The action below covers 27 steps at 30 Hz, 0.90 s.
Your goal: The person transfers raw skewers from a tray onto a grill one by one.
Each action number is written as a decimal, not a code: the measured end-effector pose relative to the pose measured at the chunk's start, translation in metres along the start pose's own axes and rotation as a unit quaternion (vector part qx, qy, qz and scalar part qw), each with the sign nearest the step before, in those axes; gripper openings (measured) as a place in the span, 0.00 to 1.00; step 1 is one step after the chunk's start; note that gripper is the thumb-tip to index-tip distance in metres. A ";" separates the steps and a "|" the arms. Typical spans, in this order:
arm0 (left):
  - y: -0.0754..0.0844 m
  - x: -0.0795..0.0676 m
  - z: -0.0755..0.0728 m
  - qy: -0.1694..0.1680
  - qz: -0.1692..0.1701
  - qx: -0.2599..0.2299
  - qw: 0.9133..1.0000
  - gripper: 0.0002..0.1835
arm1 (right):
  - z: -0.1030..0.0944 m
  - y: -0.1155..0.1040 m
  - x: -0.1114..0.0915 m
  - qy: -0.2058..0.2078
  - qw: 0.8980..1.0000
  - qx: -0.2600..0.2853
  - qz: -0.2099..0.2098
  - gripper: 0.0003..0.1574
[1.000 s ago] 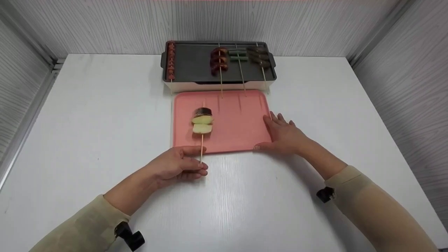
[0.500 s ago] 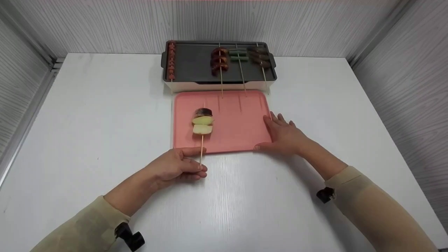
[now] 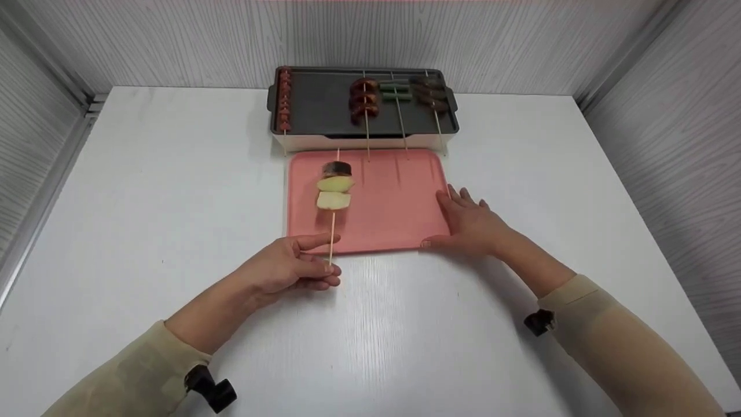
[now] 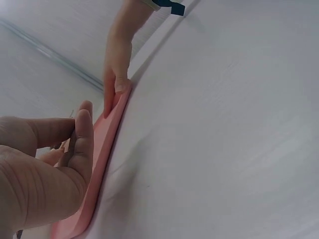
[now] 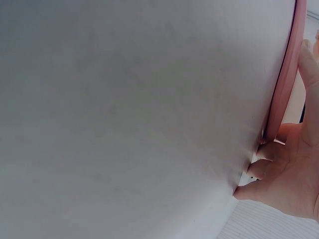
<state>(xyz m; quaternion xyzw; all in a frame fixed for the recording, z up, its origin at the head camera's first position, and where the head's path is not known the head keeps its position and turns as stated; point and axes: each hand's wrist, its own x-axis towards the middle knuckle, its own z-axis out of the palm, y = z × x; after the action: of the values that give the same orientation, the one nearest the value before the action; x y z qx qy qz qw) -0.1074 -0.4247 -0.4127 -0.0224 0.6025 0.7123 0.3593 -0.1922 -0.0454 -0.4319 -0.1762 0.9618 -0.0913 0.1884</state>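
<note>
My left hand (image 3: 292, 263) pinches the bare lower stick of a skewer (image 3: 334, 200) at the front edge of a pink tray (image 3: 388, 205). Two pale yellow slices and a dark-skinned piece are threaded on it, and its tip points toward the back. The food is held over the tray's left half, its shadow falling on the tray below. In the left wrist view the hand's (image 4: 47, 167) thumb and fingers meet, mostly hiding the stick. My right hand (image 3: 472, 226) rests at the tray's front right corner, fingers spread along the side, thumb at the front edge.
Behind the tray stands a dark grill plate (image 3: 318, 104) on a pale base. A thin red skewer (image 3: 284, 104) lies at its left. Toward the right lie a glossy reddish-brown skewer (image 3: 365, 99), a green one (image 3: 396, 95) and a dark brown one (image 3: 431, 95), their sticks reaching past the front.
My left hand has moved slightly forward, carrying the skewer toward the grill; its tip now reaches the tray's back edge. My right hand has stayed at the tray corner.
</note>
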 end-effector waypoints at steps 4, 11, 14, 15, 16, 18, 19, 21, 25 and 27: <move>0.012 -0.003 0.000 0.004 0.013 0.013 1.000 0.38 | 0.001 0.001 0.000 0.001 1.000 -0.001 -0.001 0.77; 0.034 -0.002 -0.003 0.013 0.028 0.014 0.999 0.37 | 0.001 0.001 0.000 0.006 1.000 0.005 -0.004 0.78; 0.045 0.003 -0.007 0.020 0.034 0.012 0.999 0.37 | 0.001 0.001 0.000 0.009 1.000 0.006 -0.005 0.78; 0.048 0.005 -0.008 0.023 0.036 0.012 0.999 0.37 | 0.001 0.001 0.000 0.009 1.000 0.006 -0.005 0.78; 0.052 0.007 -0.010 0.024 0.038 0.011 0.999 0.38 | 0.001 0.001 0.000 0.009 1.000 0.006 -0.004 0.78; 0.059 0.013 -0.013 0.026 0.041 0.008 0.999 0.38 | 0.001 0.001 0.001 0.009 1.000 0.007 -0.003 0.78; 0.062 0.015 -0.015 0.030 0.041 0.007 0.999 0.38 | 0.002 0.001 0.001 0.009 1.000 0.008 -0.003 0.79; 0.068 0.022 -0.019 0.032 0.042 0.001 0.999 0.38 | 0.002 0.000 0.001 0.009 1.000 0.011 -0.001 0.79; 0.080 0.038 -0.026 0.039 0.042 -0.014 0.998 0.38 | 0.002 0.000 0.001 0.009 1.000 0.011 0.001 0.79; 0.085 0.047 -0.030 0.044 0.041 -0.022 0.998 0.38 | 0.002 0.000 0.001 0.009 1.000 0.011 0.002 0.79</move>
<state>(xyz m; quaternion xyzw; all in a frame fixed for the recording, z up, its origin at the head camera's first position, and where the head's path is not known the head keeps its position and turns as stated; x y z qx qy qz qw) -0.1997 -0.4293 -0.3707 -0.0367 0.6022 0.7378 0.3027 -0.1919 -0.0454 -0.4342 -0.1710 0.9629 -0.1029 0.1817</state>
